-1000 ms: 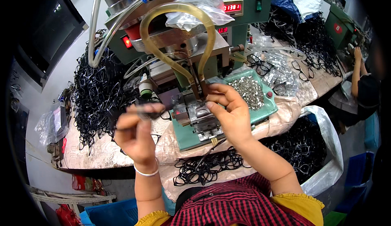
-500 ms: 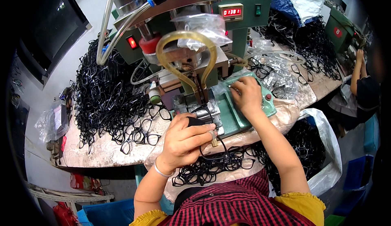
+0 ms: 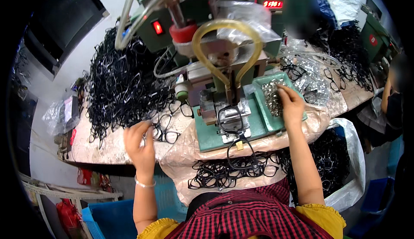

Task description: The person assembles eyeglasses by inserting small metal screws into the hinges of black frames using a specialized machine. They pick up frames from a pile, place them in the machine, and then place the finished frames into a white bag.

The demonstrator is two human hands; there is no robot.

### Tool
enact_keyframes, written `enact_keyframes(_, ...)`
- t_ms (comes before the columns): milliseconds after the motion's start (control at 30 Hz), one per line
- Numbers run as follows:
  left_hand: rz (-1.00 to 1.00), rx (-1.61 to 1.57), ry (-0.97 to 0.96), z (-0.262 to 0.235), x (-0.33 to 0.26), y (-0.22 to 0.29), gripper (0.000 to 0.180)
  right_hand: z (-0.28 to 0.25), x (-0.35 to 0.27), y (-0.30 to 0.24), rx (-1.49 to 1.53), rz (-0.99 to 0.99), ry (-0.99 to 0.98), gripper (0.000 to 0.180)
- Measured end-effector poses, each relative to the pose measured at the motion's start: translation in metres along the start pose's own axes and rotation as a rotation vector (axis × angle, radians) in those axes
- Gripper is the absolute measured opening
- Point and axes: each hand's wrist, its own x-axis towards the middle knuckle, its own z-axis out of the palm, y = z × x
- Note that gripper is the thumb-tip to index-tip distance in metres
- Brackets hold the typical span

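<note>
Left hand (image 3: 140, 146), fingers loosely curled, touches black eyeglass frames (image 3: 166, 133) near the bench edge; grip unclear. A frame (image 3: 230, 118) sits on the green press (image 3: 207, 137), front margin bare. Right hand (image 3: 291, 105) dips into a tray of small metal parts (image 3: 271, 96), fingertips hidden.

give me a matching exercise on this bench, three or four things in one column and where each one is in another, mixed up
Things:
1. left hand
2. right hand
3. black plastic eyeglass frame
4. yellowish translucent looped hose

Places:
A. clamped on the green machine's metal fixture
B. arching above the fixture
C. in the green tray of small silvery metal parts
D. at the loose black frames by the big heap

Pairs: 1-D, 2-C, 3-A, 4-B
</note>
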Motion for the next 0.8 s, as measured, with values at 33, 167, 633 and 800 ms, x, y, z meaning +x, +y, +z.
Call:
enact_keyframes(33, -0.015, 0.001, -0.104, 0.015, 0.012, -0.001, 0.014, 0.004, 0.004, -0.005, -0.021, -0.033, -0.003, 0.016)
enact_keyframes(167, 0.121, 0.414, -0.197, 0.116, -0.019, -0.08, 0.024, 0.022, 0.004, 0.02, -0.202, -0.035, 0.016, 0.017)
enact_keyframes(633, -0.611, 0.028, -0.195, 0.062, -0.052, -0.123, 0.051, -0.06, -0.049, -0.041, -0.361, -0.335, -0.104, 0.016)
enact_keyframes(800, -0.7, -0.279, -0.007, 0.093, -0.096, -0.163, 0.032, 0.012, -0.014, -0.089, 0.004, -0.291, -0.402, 0.017)
